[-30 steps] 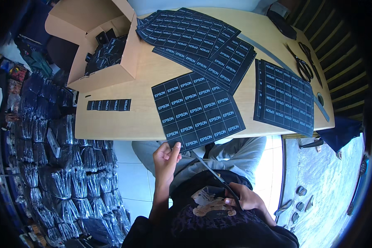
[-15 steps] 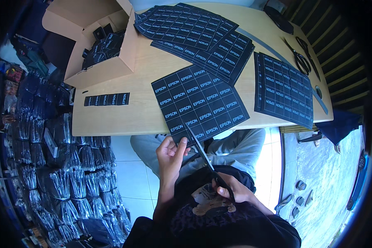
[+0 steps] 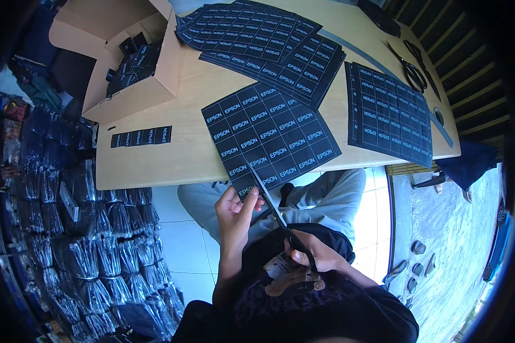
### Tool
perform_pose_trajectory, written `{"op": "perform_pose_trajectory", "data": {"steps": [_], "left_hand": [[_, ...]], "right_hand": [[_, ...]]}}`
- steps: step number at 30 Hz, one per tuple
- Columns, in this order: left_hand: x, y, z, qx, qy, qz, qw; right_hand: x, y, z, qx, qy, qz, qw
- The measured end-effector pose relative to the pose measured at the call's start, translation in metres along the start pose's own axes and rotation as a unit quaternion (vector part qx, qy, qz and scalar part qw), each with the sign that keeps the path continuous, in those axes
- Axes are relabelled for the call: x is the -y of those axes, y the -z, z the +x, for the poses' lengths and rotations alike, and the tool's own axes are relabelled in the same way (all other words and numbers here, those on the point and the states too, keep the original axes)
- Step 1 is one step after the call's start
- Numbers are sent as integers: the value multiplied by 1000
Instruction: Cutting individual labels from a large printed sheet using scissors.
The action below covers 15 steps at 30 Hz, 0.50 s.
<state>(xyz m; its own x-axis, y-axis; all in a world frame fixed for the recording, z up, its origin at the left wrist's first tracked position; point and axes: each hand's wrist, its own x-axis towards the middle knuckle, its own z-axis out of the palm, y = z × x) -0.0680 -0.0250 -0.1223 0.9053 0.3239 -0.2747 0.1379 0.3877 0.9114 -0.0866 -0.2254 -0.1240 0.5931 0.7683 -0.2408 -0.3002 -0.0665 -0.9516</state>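
My left hand pinches the near corner of a black sheet printed with a grid of pale-lettered rectangles. Most of that sheet lies on the table, and its near corner juts past the front edge over my lap. In my right hand is a pair of scissors with black handles. Their blades point away from me and lie across the near part of the sheet, between two columns, just right of my left thumb. My fingers partly hide the scissor handles.
A short strip of the same rectangles lies left on the table. Behind it stands an open cardboard box with black pieces inside. Stacked sheets lie behind, more sheets at right, near other scissors and a metal ruler.
The view has shifted slightly, so the table things sit a little farther left. My right hand and the scissors have moved slightly forward along the sheet; my left hand keeps its pinch.
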Motion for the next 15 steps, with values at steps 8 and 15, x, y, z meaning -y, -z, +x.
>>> {"op": "perform_pose_trajectory", "data": {"steps": [8,15], "left_hand": [[-1,-3,0,-8,11,7,1000],[0,-7,2,-12,25,15,999]], "right_hand": [[-3,1,3,8,7,-1,1000],[1,4,5,13,11,-1,1000]]}}
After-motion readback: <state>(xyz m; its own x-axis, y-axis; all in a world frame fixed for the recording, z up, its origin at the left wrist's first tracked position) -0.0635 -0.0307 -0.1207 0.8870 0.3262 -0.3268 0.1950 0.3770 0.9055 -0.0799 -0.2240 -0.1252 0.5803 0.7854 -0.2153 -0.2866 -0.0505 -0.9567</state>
